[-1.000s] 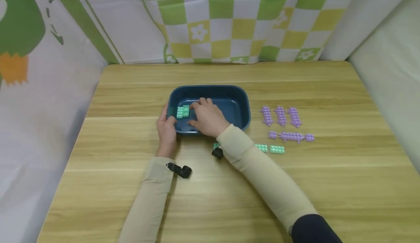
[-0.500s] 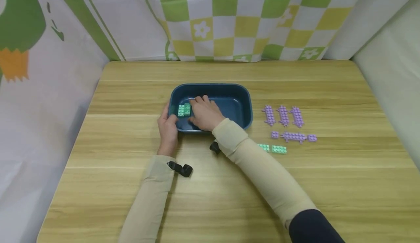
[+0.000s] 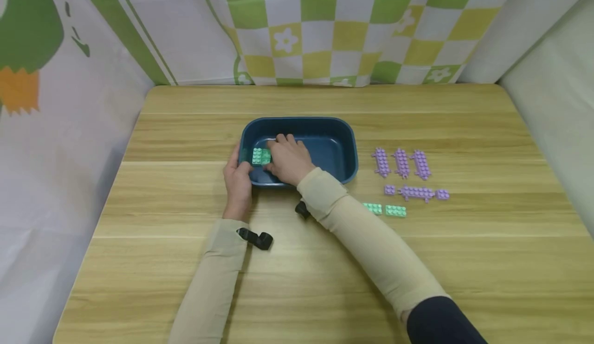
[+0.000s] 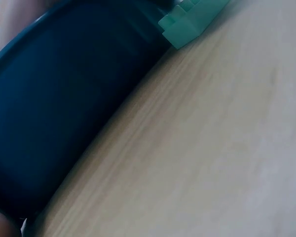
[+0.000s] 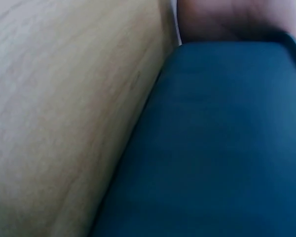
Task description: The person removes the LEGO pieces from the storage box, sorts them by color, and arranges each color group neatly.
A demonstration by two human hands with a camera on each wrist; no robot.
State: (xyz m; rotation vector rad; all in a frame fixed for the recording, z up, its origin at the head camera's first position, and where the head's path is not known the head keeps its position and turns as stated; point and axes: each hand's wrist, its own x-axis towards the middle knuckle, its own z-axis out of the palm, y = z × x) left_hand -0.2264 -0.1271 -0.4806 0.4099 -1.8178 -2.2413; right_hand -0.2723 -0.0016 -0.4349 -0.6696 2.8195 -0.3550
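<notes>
My left hand (image 3: 238, 186) grips the left end of a dark blue tub (image 3: 331, 156), thumb over the rim and fingers along the outside wall. Inside the tub, at its left, two studded green toy bricks lie side by side: a paler brick (image 3: 257, 157) and a darker brick (image 3: 266, 157). My right hand (image 3: 292, 159) reaches in over the front rim. Its thumb and forefinger pinch the darker brick at its near and far ends, and the palm hides part of the tub floor. In the right wrist view the tub wall (image 5: 217, 143) fills the right side.
Right of the tub lie three upright purple studded pieces (image 3: 401, 163). Below them is a sideways purple piece (image 3: 416, 193) between two small purple bricks (image 3: 443, 194). Green bricks (image 3: 395, 211) lie nearer, partly behind my right sleeve. Another green brick (image 4: 192, 24) sits beside the tub.
My right hand has shifted slightly left, its thumb and forefinger closing in on the darker green brick. That brick sits squarer beside the paler one. My left hand keeps its hold.
</notes>
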